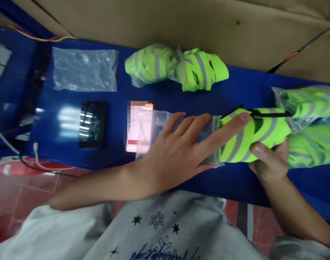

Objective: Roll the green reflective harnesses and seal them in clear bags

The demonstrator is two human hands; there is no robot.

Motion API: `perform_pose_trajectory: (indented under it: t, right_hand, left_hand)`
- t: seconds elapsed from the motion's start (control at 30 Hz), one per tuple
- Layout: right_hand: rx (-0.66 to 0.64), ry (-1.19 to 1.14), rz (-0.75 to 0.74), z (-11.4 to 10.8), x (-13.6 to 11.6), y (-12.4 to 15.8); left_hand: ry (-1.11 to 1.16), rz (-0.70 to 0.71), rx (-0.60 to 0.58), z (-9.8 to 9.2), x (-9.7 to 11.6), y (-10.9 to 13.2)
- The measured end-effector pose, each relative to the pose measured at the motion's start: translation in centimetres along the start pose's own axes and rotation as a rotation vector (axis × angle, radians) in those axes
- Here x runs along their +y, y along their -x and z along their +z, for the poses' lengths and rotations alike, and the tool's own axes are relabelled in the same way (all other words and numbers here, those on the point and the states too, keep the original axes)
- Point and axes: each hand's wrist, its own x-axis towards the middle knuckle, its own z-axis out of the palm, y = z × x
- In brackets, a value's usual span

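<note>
The folded reflective vest (248, 134) lies in the right grip (273, 160), thumb clamped on top; it looks soft and light, best taken by its thick middle (the smooth gray bands may slip). Beside it, the left grip (178, 151) spreads over a crinkly clear plastic bag (158, 124), pinching or merely resting, I cannot tell.

Left forearm (105, 186) bare, reaching in from lower left; left hand (176, 150) back up, fingers fanned, index stretched toward right hand (274, 159). Right forearm (292, 202) angles in from lower right; thumb uppermost, other fingers mostly hidden.
</note>
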Motion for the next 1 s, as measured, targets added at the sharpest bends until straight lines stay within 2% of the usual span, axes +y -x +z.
perform_pose_trajectory:
  t: [0.07,0.17,0.23,0.3,0.43,0.5,0.6,0.7,0.83,1.0]
  right_hand:
    - [-0.055,-0.079,-0.009,-0.6,-0.8,-0.4]
    - [-0.179,-0.12,-0.038,-1.4,-2.2,-1.3]
    - [-0.167,-0.125,-0.075,-1.6,-2.6,-1.9]
    - [-0.125,-0.128,-0.098,-1.4,-2.4,-2.5]
    - [-0.142,-0.137,-0.069,-0.6,-1.5,-2.7]
    - [-0.087,-0.102,-0.1,-0.3,-1.2,-2.0]
    - [0.075,-0.008,-0.171,0.0,-1.0,0.6]
    - [0.243,-0.115,-0.249,0.8,-0.8,4.1]
    - [0.28,-0.296,-0.246,2.5,-0.4,7.2]
    - [0.316,-0.174,-0.269,3.0,0.7,7.7]
  left_hand:
    - [0.024,-0.016,0.029,0.9,1.2,0.4]
    - [0.179,-0.03,0.076,2.8,2.6,1.2]
    - [0.314,-0.018,0.085,4.0,2.8,1.5]
    - [0.415,0.006,0.074,5.0,2.4,1.5]
    - [0.464,0.012,0.103,6.7,0.5,1.1]
    - [0.433,-0.001,0.134,7.4,-0.4,0.9]
    - [0.391,0.002,0.157,7.8,-1.1,1.0]
    - [0.399,0.026,0.187,7.5,-1.2,1.1]
    - [0.396,0.086,0.203,7.1,-1.1,1.5]
    - [0.343,0.109,0.2,7.7,-1.3,1.4]
